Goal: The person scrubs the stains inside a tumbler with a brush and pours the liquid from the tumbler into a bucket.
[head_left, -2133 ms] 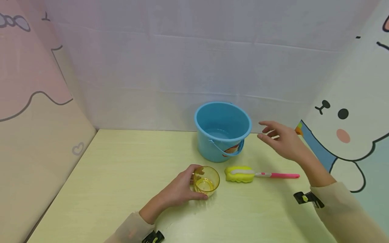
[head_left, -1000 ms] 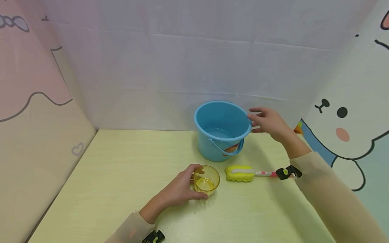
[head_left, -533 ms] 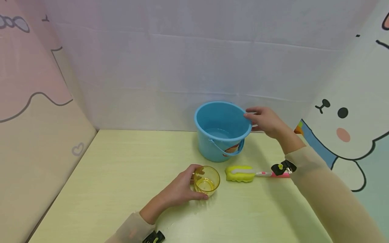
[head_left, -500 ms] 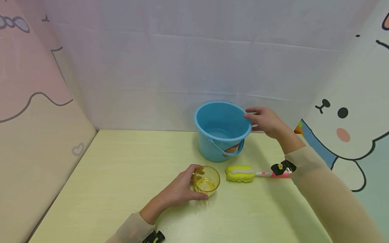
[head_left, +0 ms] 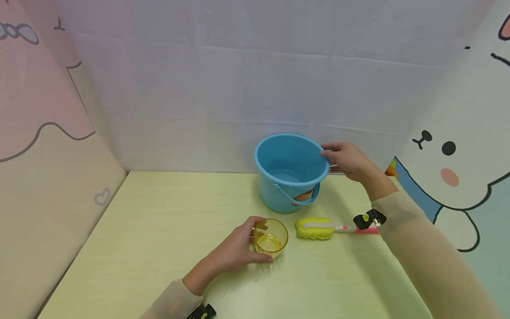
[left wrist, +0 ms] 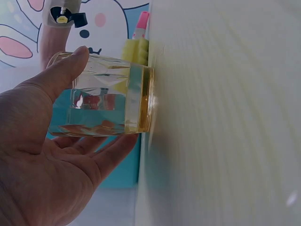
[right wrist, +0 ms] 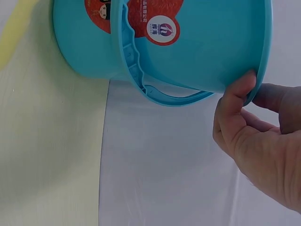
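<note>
A clear amber-tinted glass (head_left: 271,237) stands upright on the table, and my left hand (head_left: 240,248) holds it from its left side. In the left wrist view the thumb lies along one side of the glass (left wrist: 101,96) and the fingers along the other. Behind it, a blue plastic bucket (head_left: 275,195) stands near the wall with its handle hanging down at the front. My right hand (head_left: 348,160) grips the bucket's right rim. The right wrist view shows the thumb and a bent finger pinching that rim, close to one end of the bucket handle (right wrist: 178,100).
A cup brush with a yellow sponge head (head_left: 314,229) and pink handle lies right of the glass, partly under the right wrist in view. The pale table (head_left: 167,221) ends at a whitish back wall (head_left: 191,141). Cartoon-printed side walls stand left and right.
My right hand has moved left from beside the bucket to its right rim and now pinches it. The left hand and the glass have stayed in place.
</note>
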Action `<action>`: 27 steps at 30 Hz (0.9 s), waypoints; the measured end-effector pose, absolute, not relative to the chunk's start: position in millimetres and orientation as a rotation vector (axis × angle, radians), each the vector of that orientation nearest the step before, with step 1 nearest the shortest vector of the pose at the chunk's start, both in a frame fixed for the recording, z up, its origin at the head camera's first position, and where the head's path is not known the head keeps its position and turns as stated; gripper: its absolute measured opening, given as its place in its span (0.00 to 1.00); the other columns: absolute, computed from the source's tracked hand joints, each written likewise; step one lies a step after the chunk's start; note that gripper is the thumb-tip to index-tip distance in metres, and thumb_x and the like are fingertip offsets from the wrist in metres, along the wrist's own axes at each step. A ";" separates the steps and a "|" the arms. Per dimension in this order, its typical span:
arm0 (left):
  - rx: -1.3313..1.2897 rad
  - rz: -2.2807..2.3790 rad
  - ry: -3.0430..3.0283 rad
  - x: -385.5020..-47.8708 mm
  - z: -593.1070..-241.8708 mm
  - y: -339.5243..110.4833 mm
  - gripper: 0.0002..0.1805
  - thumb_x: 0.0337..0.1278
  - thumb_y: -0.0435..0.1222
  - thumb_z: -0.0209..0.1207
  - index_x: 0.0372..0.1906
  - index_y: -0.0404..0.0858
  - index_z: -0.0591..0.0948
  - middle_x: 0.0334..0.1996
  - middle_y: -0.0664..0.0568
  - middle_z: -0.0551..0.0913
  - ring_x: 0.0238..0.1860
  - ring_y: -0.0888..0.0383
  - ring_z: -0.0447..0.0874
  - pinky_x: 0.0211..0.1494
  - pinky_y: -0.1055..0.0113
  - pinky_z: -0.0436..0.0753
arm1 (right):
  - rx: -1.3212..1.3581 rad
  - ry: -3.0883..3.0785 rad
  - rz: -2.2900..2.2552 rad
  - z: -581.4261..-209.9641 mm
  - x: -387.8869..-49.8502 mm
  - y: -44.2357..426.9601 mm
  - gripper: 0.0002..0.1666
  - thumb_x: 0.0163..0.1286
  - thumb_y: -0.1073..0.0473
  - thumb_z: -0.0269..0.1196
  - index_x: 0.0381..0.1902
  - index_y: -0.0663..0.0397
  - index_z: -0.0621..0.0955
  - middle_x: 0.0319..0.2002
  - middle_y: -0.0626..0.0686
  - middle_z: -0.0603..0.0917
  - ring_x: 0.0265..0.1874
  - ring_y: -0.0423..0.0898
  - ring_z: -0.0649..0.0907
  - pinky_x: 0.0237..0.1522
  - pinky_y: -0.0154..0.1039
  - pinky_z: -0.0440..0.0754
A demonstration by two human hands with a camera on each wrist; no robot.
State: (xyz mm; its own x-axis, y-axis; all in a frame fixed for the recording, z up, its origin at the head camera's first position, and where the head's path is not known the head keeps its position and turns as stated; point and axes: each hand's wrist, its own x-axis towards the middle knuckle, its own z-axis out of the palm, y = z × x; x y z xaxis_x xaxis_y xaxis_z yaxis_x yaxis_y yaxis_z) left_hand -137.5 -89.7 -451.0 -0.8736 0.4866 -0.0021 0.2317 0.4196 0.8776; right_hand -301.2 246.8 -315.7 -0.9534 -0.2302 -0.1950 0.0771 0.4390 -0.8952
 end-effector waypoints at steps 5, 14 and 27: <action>0.624 1.450 2.403 -137.8 -452.1 -90.4 0.52 0.48 0.46 0.83 0.76 0.40 0.66 0.67 0.50 0.77 0.65 0.51 0.79 0.68 0.51 0.79 | -0.133 2.385 -1.540 -317.7 -301.2 247.3 0.33 0.87 0.57 0.54 0.81 0.67 0.63 0.62 0.70 0.78 0.44 0.47 0.88 0.46 0.39 0.89; 0.619 1.452 2.403 -138.8 -453.6 -90.6 0.53 0.48 0.46 0.84 0.76 0.40 0.66 0.67 0.49 0.77 0.66 0.50 0.79 0.69 0.51 0.79 | -0.129 2.351 -1.576 -319.2 -300.7 248.4 0.34 0.87 0.57 0.53 0.82 0.66 0.60 0.67 0.71 0.74 0.48 0.48 0.88 0.47 0.38 0.89; 0.601 1.449 2.406 -139.1 -451.3 -96.2 0.51 0.50 0.47 0.83 0.76 0.40 0.67 0.67 0.49 0.78 0.66 0.47 0.79 0.69 0.49 0.78 | -0.138 2.345 -1.589 -321.2 -299.8 248.1 0.34 0.87 0.56 0.54 0.82 0.66 0.61 0.66 0.69 0.75 0.45 0.45 0.87 0.47 0.39 0.89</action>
